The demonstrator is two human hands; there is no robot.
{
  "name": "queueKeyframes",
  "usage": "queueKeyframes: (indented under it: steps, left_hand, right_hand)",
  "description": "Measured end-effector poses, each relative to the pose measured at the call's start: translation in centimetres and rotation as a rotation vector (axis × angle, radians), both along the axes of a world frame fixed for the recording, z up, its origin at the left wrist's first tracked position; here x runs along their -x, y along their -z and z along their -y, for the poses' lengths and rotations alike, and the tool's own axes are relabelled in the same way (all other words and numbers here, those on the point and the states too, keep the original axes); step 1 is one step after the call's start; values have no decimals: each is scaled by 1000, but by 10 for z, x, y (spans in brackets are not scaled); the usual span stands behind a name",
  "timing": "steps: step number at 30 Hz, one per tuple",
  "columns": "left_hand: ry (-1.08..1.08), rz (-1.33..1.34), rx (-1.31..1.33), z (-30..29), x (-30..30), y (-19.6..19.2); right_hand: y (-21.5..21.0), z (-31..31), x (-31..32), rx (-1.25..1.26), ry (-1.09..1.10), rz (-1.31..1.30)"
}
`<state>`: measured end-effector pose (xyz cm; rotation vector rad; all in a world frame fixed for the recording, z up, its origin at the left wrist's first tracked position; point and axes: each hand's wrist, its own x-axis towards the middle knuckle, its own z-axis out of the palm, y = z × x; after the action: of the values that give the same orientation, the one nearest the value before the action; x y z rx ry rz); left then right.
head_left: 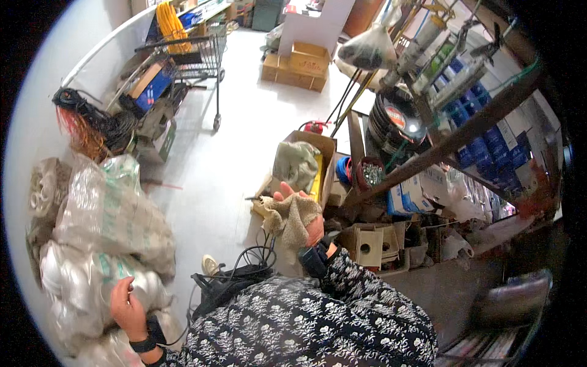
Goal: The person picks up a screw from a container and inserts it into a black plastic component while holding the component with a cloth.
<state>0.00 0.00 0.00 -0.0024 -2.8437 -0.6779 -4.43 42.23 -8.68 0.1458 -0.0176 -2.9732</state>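
A rough beige cloth point(287, 215) lies across our right hand point(315, 231), above the floor and just this side of an open cardboard box point(328, 160). Our fingertips show beyond its upper edge; folds hide the palm, and we cannot tell whether the fingers are closed on the fabric. At eight o'clock from the cloth, our left hand point(127, 309) hangs over bulging plastic sacks point(116, 223), partly open, fingers bent, with nothing clearly visible in it.

By our reading, the handling is under way: the cloth is already in hand and not yet set down. How much remains, the view does not show.

At twelve o'clock, a grey-green bag point(295, 164) sits in the cardboard box. At two, a tub of small metal parts point(371, 173) stands beside a rusty frame; between three and four, a carton holds white pieces with round holes point(369, 248). A black bag point(229, 284) trailing cables lies at seven.

The pale, glossy floor point(244, 116) runs up the cluttered room to a wire shopping cart point(211, 52) and a coil of yellow hose or cable point(171, 27) at eleven, with stacked cartons point(299, 68) at twelve.
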Motion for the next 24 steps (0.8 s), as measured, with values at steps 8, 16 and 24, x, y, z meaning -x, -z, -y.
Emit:
queueKeyframes:
  steps: [8, 16, 24]
  left_hand:
    - [189, -63, -70, 67, 231, -28]
    - [572, -148, -17, 7, 407, -6]
    - [941, -232, -98, -127, 581, -33]
  right_hand:
    - [-29, 102, 167, -7, 139, -70]
    - [-18, 78, 232, -51, 263, -5]
    - [4, 20, 334, 98, 529, -91]
